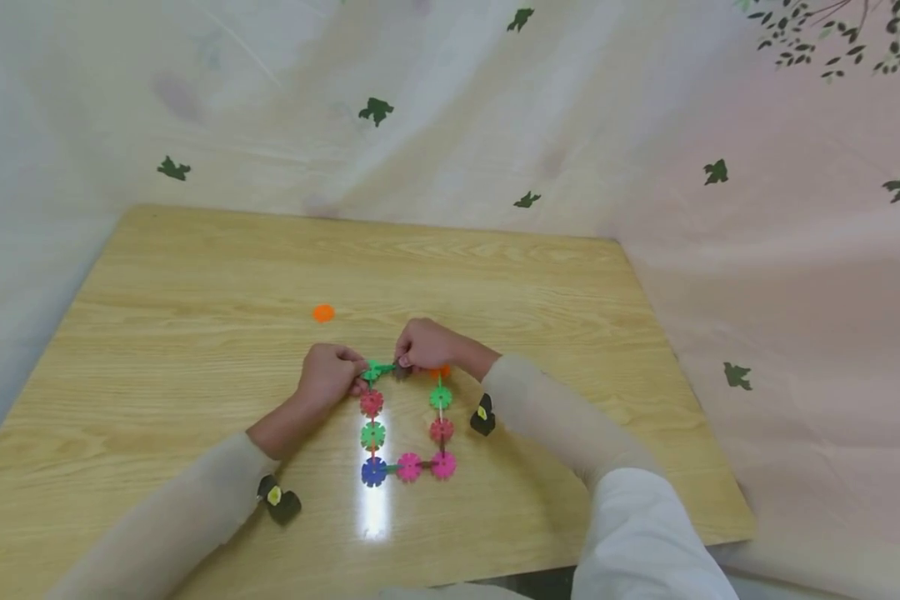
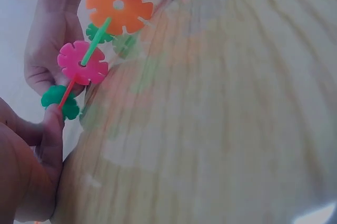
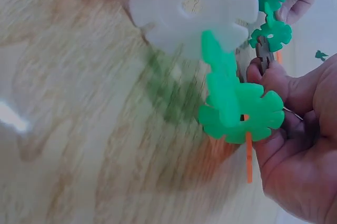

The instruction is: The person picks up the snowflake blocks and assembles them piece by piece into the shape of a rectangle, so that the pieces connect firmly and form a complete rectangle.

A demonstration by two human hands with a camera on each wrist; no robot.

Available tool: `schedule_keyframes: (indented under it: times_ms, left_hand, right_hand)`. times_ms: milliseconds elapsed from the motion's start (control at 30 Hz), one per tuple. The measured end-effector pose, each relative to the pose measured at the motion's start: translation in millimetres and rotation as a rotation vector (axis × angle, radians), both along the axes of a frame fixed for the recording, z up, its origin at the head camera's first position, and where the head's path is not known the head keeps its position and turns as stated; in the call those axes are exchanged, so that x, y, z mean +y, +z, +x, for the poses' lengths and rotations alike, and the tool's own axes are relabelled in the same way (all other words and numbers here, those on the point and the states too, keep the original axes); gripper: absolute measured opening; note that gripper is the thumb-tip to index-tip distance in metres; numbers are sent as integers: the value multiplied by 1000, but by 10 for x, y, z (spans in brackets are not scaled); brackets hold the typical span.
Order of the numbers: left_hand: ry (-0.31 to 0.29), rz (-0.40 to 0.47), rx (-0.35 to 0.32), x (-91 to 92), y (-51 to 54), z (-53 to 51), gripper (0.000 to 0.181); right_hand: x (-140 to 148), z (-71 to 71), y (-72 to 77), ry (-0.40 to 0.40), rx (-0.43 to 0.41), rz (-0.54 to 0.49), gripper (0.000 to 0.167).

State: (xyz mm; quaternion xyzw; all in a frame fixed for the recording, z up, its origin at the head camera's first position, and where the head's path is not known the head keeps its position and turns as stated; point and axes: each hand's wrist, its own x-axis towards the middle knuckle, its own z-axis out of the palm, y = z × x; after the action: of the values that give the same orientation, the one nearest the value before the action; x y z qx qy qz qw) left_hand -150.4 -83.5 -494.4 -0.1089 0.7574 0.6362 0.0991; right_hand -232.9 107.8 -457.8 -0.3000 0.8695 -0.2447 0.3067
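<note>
Notched plastic snowflake discs are joined edge to edge into a rectangular frame, with a blue disc (image 1: pixel 373 472) at its near left corner. At the far left corner my left hand (image 1: pixel 327 372) pinches a green disc (image 2: pixel 60 102) between thumb and fingers. On the far side my right hand (image 1: pixel 429 343) pinches a dark brown disc (image 3: pixel 264 51), which meets a green disc (image 3: pixel 270 36) from the left part. Partly behind the right hand is an orange disc (image 1: pixel 441 372) at the far right corner. Green and pink-red discs run down both sides.
A loose orange disc (image 1: pixel 323 312) lies on the wooden table (image 1: pixel 195 283) beyond my left hand. Dark wrist cameras (image 1: pixel 483 416) sit at both sleeves. A patterned cloth (image 1: pixel 450 100) hangs behind the table and along its right side.
</note>
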Motion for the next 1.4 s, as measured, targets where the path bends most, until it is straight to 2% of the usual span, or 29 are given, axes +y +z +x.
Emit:
schedule_keyframes:
  times_ms: [100, 167, 367, 533, 733, 800, 900, 1033, 1167, 1267, 1400]
  left_hand:
    - [18, -23, 0, -11, 10, -3, 14]
    - [18, -39, 8, -13, 16, 0, 14]
    - [-7, -42, 18, 8, 14, 31, 13]
    - [3, -23, 24, -14, 7, 59, 11]
    - [-8, -17, 68, -17, 10, 69, 13]
    - [-14, -8, 72, -10, 11, 66, 13]
    - [-21, 17, 56, -10, 23, 61, 12]
    - [-42, 25, 46, 24, 16, 62, 12]
    - [-34, 9, 44, 3, 9, 65, 12]
    - [-37, 6, 30, -17, 3, 64, 12]
    - [-49, -4, 29, -37, -11, 39, 14]
  right_hand:
    - [-31, -10, 2, -7, -25, -34, 14]
    - [-43, -29, 14, 24, -30, -26, 14]
    - [-95, -159, 154, 166, 10, 131, 18]
    - [-388, -280, 231, 229, 165, 188, 20]
    - [-878, -344, 185, 286, 324, 165, 48]
    - [-989, -366, 153, 300, 372, 191, 49]
    - [-1073, -419, 102, 308, 433, 228, 40]
    - [-934, -514, 35, 257, 403, 220, 25]
    - [-653, -572, 38, 190, 331, 132, 17]
    - [-346, -508, 64, 112, 276, 44, 9]
    - [95, -315, 91, 23, 246, -29, 5]
